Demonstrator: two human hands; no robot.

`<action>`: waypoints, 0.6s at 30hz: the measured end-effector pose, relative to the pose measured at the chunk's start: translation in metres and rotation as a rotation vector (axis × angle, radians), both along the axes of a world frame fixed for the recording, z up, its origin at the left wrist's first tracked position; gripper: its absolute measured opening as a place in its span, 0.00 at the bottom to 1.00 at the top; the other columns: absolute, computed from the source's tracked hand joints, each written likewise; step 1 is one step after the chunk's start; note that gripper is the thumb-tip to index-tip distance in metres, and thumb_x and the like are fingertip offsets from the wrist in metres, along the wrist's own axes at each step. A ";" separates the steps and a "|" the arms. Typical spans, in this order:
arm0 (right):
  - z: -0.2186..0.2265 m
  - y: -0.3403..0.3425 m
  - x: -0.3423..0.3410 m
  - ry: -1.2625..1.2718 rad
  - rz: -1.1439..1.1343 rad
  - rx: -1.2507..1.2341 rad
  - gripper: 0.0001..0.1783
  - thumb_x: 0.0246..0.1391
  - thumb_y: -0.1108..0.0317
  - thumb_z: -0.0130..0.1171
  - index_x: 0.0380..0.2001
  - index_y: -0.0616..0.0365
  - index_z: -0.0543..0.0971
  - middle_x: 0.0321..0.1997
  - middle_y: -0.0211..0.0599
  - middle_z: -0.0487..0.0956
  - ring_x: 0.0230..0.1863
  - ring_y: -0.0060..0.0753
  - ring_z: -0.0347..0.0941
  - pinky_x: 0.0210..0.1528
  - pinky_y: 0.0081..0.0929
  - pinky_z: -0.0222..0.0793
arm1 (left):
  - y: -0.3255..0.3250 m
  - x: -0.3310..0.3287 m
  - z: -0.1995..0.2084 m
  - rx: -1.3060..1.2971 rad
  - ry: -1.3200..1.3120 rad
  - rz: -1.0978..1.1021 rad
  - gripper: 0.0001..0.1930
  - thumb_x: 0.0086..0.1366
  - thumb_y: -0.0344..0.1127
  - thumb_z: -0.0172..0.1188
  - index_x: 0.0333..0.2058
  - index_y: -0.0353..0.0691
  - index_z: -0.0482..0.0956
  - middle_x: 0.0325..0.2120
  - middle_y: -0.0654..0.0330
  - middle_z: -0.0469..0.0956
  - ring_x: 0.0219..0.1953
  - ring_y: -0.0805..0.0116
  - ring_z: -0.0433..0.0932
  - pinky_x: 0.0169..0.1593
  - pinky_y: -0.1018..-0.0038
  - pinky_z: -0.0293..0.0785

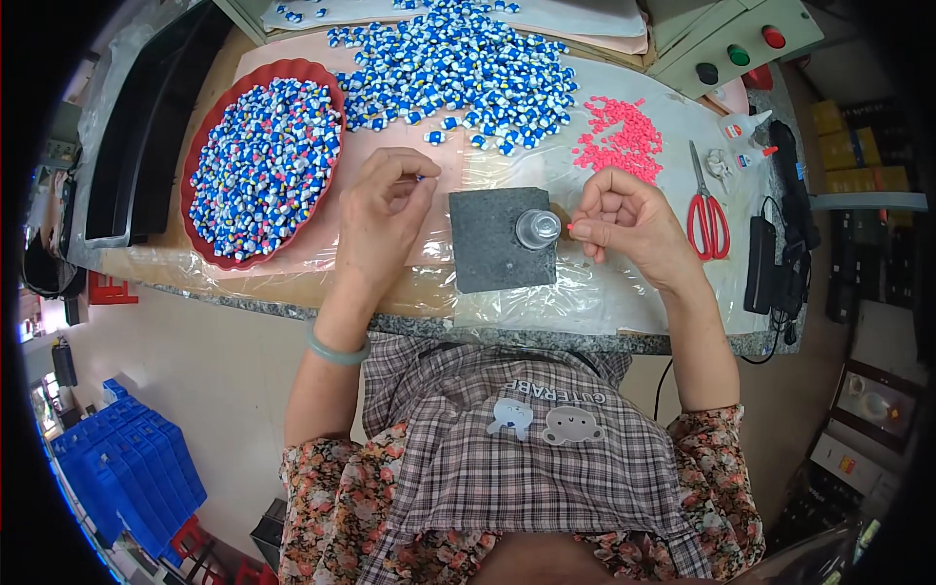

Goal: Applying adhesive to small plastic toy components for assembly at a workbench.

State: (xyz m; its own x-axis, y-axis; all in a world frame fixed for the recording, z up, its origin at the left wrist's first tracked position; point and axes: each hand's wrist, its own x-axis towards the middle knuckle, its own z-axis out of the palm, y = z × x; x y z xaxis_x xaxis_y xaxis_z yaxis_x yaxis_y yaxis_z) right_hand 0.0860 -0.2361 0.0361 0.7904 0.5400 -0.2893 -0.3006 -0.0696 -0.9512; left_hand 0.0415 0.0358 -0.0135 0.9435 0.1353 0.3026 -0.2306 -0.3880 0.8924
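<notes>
Clock directions are read from the middle of the pad (480,258) on the table (487,314).

1. Crates (136,468), blue, on the floor; eight o'clock.
2. Tray (132,136), black, long; between nine and ten.
3. Bowl (185,185), red, scalloped rim, filled with blue-and-white pieces, pink bits among them; between nine and ten.
4. Bracelet (338,351), pale green, on the left wrist; eight o'clock.
5. Left hand (392,210), between bowl and pad; thumb and forefinger closed on a small blue piece (420,178), mostly hidden.
6. Pile (468,73), loose blue-and-white pieces; near twelve.
7. Pad, dark grey, square, flat.
8. Cup (538,229), clear, standing on the pad toward its three o'clock edge.
9. Right hand (616,219), three o'clock; thumb and forefinger closed on a pink piece (570,227), just beside the cup.
10. Pink pieces (629,141), loose, spread out; two o'clock.
11. Scissors (709,224), red handles, blades toward twelve; three o'clock.
12. Bottles (743,125), two, white; two o'clock.
13. Power strip (760,263), black; three o'clock.
</notes>
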 end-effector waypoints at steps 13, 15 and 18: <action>0.007 0.011 0.001 -0.078 0.071 -0.206 0.12 0.50 0.79 0.64 0.29 0.58 0.70 0.24 0.28 0.76 0.22 0.14 0.70 0.24 0.14 0.66 | -0.012 -0.033 0.009 -0.586 0.209 -0.165 0.10 0.63 0.20 0.58 0.43 0.30 0.78 0.39 0.61 0.78 0.39 0.77 0.78 0.42 0.82 0.75; 0.009 0.012 0.000 -0.089 0.076 -0.224 0.12 0.50 0.80 0.64 0.29 0.58 0.70 0.24 0.28 0.76 0.22 0.14 0.69 0.24 0.14 0.66 | -0.015 -0.036 0.013 -0.604 0.233 -0.185 0.10 0.63 0.20 0.58 0.43 0.30 0.78 0.39 0.61 0.78 0.40 0.76 0.78 0.43 0.82 0.75; 0.013 0.013 -0.002 -0.098 0.080 -0.231 0.12 0.50 0.80 0.65 0.29 0.58 0.70 0.24 0.28 0.76 0.22 0.14 0.70 0.25 0.14 0.66 | -0.025 -0.040 0.019 -0.659 0.268 -0.206 0.10 0.63 0.19 0.58 0.43 0.30 0.78 0.37 0.62 0.79 0.40 0.76 0.78 0.44 0.82 0.74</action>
